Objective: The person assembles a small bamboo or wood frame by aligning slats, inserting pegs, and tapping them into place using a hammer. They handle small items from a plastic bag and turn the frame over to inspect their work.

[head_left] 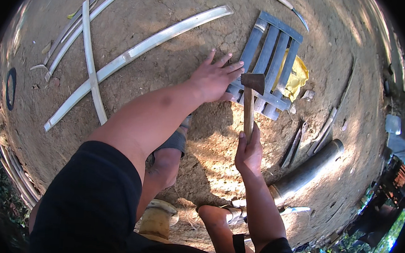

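Note:
My right hand [250, 153] is wrapped round the wooden handle of a hatchet [249, 112], whose dark metal head points away from me. That head overlaps the near left corner of a grey slatted frame [281, 26], which lies on the dirt. Whether it touches the frame I cannot tell. My left hand [217, 78] reaches across to the frame's left side with its fingers stretched and spread. Its fingertips come up against the nearest left slat, and the thumb is partly hidden at the near crosspiece. A yellow plastic sheet [296, 76] shows under and beside the frame's right side.
Long split strips [142, 47] lie crossed at the left. A pale-handled knife [292, 10] rests beyond the frame. To the right are a dark metal tool [294, 144], a wooden-handled tool [324, 130] and a thick bamboo tube [307, 174]. A blade [295, 209] lies near my knee.

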A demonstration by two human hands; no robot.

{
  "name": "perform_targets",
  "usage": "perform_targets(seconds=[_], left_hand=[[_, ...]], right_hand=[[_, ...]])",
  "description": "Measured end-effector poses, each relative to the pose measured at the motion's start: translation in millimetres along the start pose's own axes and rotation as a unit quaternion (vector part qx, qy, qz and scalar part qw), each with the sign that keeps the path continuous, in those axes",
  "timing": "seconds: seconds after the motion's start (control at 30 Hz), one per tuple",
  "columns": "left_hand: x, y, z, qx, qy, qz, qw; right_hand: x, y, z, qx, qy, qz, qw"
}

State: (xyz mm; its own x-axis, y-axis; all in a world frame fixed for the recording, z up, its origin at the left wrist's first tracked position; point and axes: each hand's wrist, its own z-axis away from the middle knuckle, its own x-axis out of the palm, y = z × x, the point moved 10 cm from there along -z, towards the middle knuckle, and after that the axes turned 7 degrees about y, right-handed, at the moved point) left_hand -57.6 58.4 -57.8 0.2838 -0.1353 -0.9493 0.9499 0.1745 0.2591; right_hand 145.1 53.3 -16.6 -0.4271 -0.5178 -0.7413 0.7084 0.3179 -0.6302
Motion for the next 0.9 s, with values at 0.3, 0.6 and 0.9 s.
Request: perform_targets(seconds=[0.3, 0.6, 0.9], left_hand=[[5, 0, 1, 0.003, 0.017, 0.013, 1.0], [5, -5, 4, -0.011, 0.013, 0.017, 1.0], [11, -7, 6, -0.012, 0.005, 0.003, 1.0]], right_hand=[[-23, -15, 3, -0.085, 0.086, 0.015, 0.993], [-42, -37, 6, -0.14, 0.137, -0.112, 0.974], [-20, -15, 0, -0.078, 0.092, -0.115, 0.986]])
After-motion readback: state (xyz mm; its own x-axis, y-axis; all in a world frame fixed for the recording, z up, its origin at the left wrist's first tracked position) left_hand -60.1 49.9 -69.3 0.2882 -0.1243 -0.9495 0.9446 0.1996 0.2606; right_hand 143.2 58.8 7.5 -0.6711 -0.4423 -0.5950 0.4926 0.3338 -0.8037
